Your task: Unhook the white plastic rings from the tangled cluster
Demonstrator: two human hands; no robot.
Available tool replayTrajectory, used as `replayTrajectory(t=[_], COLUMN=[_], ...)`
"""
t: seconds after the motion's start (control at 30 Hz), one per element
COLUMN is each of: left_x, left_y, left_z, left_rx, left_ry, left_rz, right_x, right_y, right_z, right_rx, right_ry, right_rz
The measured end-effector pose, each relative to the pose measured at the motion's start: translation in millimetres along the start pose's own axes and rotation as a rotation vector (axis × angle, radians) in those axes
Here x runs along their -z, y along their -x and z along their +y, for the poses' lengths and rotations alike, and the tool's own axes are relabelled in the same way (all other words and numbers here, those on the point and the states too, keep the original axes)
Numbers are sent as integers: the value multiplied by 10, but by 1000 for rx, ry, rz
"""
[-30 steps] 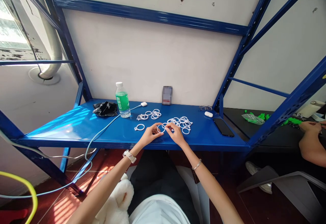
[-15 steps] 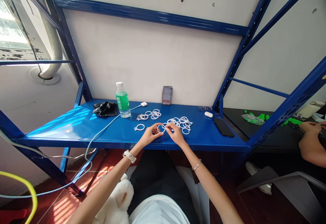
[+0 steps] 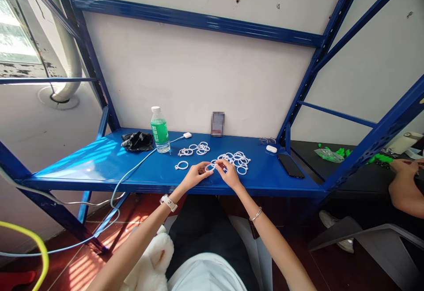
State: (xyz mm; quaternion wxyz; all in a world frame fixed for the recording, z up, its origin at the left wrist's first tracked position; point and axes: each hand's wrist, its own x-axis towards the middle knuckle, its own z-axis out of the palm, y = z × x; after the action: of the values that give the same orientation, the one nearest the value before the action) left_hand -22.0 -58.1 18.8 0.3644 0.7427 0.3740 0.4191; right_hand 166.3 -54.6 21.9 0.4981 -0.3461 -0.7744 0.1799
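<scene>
Between my hands, just above the front part of the blue table, is a white plastic ring. My left hand pinches its left side, and my right hand pinches its right side. My fingers partly cover the ring. Just beyond my right hand lies a pile of several white rings. A smaller group of white rings lies further back to the left. One single ring with a small tab rests on the table left of my left hand.
A water bottle stands beside a black plastic bag, with a white cable running past. A black phone, white case and glasses lie at right. Another person's arm is at the far right.
The ring between my hands has tilted slightly and looks flatter. Both hands stay in nearly the same place.
</scene>
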Motion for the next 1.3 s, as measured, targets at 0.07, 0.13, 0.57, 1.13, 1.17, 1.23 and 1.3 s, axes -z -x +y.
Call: replayTrajectory(t=[0.07,0.13,0.57,1.13,1.17,1.23,1.3], left_x=[6,13,18,19,17,18,22], left_y=[-4,-10,-57,-2,-4,-7,-5], left_z=[-5,-5,-75,-3,-7,-11,-6], left_rx=[21,31,56,26,27,25,23], left_ry=[-4,-3,86,105,103,97,87], left_rz=[-4,-11,-11,-32,-29,-26,-22], right_x=[-1,-2,-18,-10,-9,-5,0], right_y=[-2,-4,-1,-13,-13,-15,-15], right_z=[8,19,64,38,37,33,29], right_rx=[-4,-7,-25,-100,-100,-102,-103], right_ry=[-17,-33,-89,-104,-104,-106,-110], right_rz=[0,-2,-42,47,46,40,32])
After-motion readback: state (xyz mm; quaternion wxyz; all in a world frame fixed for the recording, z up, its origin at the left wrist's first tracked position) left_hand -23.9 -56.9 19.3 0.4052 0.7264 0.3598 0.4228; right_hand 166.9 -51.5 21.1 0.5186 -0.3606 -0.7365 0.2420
